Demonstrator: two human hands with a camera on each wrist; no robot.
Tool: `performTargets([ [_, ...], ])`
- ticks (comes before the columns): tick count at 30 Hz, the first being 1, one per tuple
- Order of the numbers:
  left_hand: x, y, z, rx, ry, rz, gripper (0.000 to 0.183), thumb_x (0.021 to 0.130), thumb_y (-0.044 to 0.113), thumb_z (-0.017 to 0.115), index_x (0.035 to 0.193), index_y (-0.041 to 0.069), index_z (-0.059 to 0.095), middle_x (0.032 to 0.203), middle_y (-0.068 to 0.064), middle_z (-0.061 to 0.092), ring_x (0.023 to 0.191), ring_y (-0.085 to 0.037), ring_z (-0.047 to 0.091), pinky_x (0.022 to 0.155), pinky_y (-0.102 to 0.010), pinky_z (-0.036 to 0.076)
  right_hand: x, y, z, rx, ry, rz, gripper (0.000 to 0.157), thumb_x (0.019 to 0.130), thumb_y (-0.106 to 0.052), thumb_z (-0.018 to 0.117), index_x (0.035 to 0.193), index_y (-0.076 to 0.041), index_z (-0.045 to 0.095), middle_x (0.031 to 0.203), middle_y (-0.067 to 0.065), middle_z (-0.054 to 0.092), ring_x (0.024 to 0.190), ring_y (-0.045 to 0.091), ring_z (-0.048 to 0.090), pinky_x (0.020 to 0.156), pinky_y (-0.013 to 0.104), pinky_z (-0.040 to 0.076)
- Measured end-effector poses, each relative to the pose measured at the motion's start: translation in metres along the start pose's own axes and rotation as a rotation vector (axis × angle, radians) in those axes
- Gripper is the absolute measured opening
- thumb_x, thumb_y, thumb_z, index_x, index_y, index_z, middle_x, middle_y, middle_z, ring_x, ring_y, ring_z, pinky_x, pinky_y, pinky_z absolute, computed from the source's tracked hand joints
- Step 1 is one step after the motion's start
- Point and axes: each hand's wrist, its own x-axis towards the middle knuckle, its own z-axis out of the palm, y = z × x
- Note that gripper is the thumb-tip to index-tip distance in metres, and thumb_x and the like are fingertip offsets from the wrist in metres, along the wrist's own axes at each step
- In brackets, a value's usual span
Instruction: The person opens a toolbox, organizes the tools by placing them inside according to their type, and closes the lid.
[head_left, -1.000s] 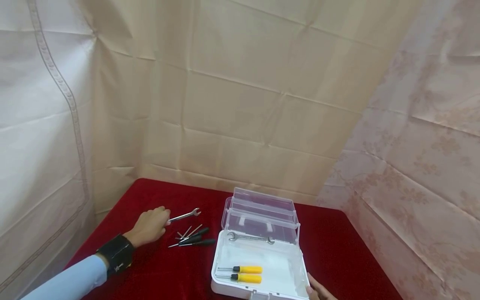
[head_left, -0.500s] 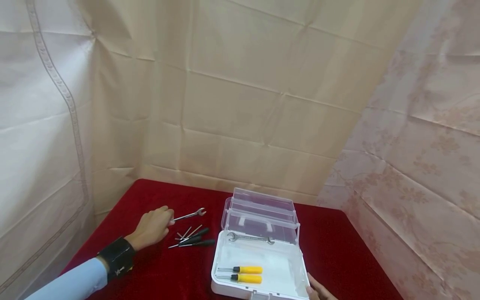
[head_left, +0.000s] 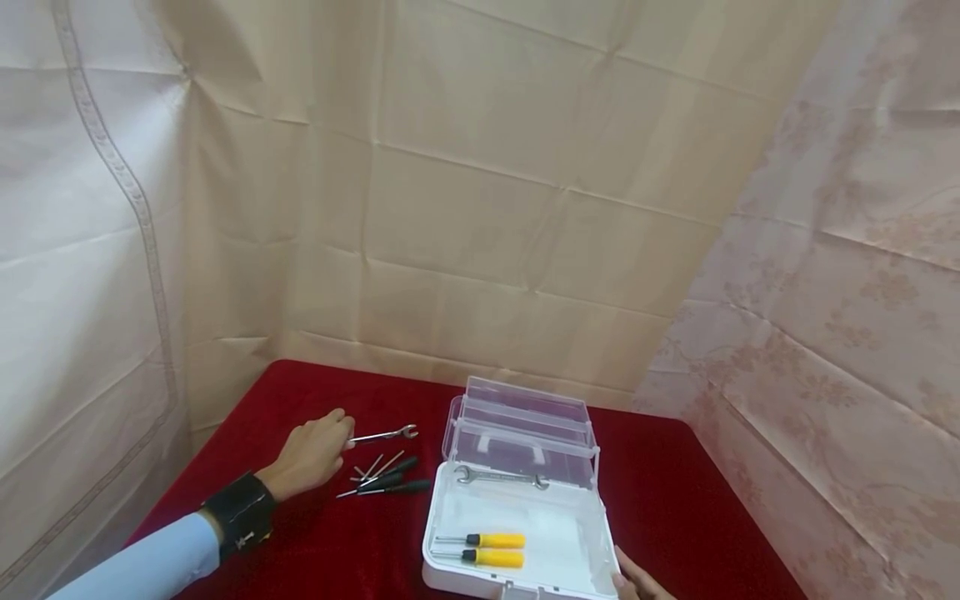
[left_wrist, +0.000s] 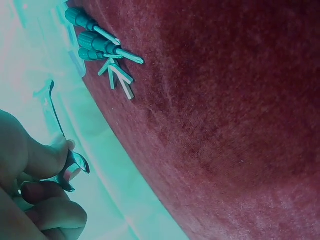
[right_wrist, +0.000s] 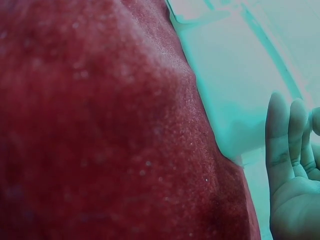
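Note:
My left hand pinches an open-end wrench near one end, its far end pointing right. The left wrist view shows the wrench between thumb and fingers. My right hand touches the right side of a white toolbox; in the right wrist view its fingers lie straight beside the box wall. Inside the box, another double-ended wrench lies at the back, and two yellow-handled screwdrivers lie side by side at the front.
Several black-handled screwdrivers and small hex keys lie in a cluster on the red cloth, left of the box. The box's clear lid stands open at the back. Fabric curtains surround the table.
My left hand has shifted a little to the right with the wrench, which has turned to lie more level. My right hand and the toolbox stay where they were.

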Motion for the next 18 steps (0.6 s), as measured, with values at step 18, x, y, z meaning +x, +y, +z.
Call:
performTargets([
  [18, 0.0061, 0.0086, 0.0007, -0.112, 0.066, 0.084, 0.011, 0.089, -0.003, 0.073, 0.093, 0.004, 0.066, 0.080, 0.002, 0.049, 0.063, -0.008, 0.041, 0.053, -0.021, 0.039, -0.0036, -0.0028, 0.0031, 0.028, 0.032, -0.002, 0.119, 0.072, -0.072, 0.074, 0.151, 0.010, 0.039, 0.125, 0.035, 0.063, 0.096, 0.036, 0.072, 0.075, 0.048, 0.060],
])
